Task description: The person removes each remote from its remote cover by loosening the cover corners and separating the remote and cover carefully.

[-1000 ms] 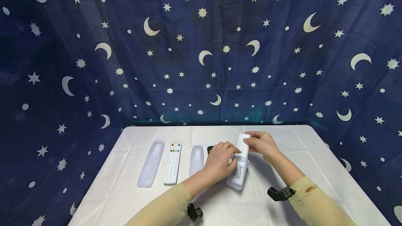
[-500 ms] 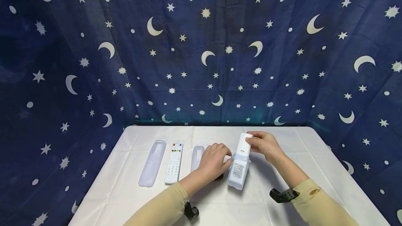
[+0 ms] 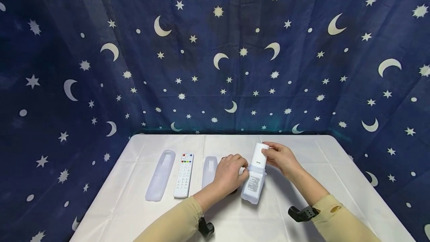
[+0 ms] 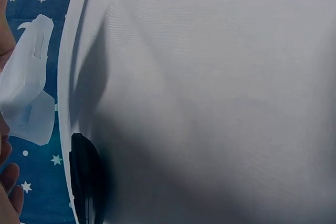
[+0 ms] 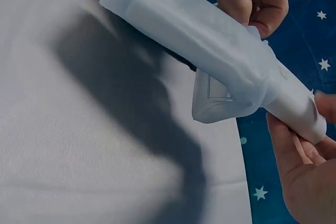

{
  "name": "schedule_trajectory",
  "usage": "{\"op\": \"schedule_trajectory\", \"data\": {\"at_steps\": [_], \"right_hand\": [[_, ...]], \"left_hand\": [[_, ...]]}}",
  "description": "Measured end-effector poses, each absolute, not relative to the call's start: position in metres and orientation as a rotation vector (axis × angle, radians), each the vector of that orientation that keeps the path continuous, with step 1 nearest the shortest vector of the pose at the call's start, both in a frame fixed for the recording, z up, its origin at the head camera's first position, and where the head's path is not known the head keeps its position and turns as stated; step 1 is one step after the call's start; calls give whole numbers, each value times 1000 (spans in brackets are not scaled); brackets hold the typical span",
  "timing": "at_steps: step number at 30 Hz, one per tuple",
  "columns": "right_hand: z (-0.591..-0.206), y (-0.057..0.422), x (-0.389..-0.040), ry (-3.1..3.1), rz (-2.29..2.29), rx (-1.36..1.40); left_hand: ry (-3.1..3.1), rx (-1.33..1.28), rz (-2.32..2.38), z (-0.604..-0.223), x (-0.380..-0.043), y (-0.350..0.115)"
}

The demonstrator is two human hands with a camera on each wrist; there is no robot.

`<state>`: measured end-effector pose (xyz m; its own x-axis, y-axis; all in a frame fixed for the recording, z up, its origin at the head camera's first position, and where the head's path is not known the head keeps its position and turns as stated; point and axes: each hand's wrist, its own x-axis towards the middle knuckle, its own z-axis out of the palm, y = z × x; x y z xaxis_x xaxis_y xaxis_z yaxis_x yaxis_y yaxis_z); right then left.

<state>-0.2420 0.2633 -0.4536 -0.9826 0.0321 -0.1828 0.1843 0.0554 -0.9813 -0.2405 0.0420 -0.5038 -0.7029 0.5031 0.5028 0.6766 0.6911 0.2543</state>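
My right hand (image 3: 283, 160) grips the bare top end of a white remote control (image 3: 260, 155), which is tilted with its back towards me. The lower part sits inside a translucent soft remote cover (image 3: 252, 193), and a printed label shows through. At the cover's left rim, my left hand (image 3: 230, 173) pinches the edge with its fingertips. The right wrist view shows the cover (image 5: 194, 35) held above the table, its rim partway along the remote (image 5: 295, 106).
To the left lie an empty translucent cover (image 3: 160, 176), a white remote with coloured buttons (image 3: 184, 176) and another cover (image 3: 209, 169). A black remote (image 4: 86, 182) lies mostly hidden under my left hand. A starry curtain (image 3: 215, 47) hangs behind the white table (image 3: 111, 204).
My left hand has moved left from the remote's back to the cover's rim. The right hand keeps its grip, and the remote and cover stay nearly in place.
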Motion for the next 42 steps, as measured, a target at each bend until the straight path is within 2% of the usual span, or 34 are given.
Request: {"op": "schedule_trajectory", "data": {"at_steps": [10, 16, 28, 42], "right_hand": [[-460, 270, -248, 2290, -1962, 70], [-458, 274, -252, 2320, -1947, 109], [-461, 277, -254, 2328, -1946, 150], [-460, 260, -254, 2334, -1937, 157]], "left_hand": [[-2422, -1068, -378, -508, -238, 49], [-2386, -1148, -344, -509, -235, 53], [-2515, -1012, -485, -508, -229, 47], [-2344, -1116, -224, -493, -227, 80]]}}
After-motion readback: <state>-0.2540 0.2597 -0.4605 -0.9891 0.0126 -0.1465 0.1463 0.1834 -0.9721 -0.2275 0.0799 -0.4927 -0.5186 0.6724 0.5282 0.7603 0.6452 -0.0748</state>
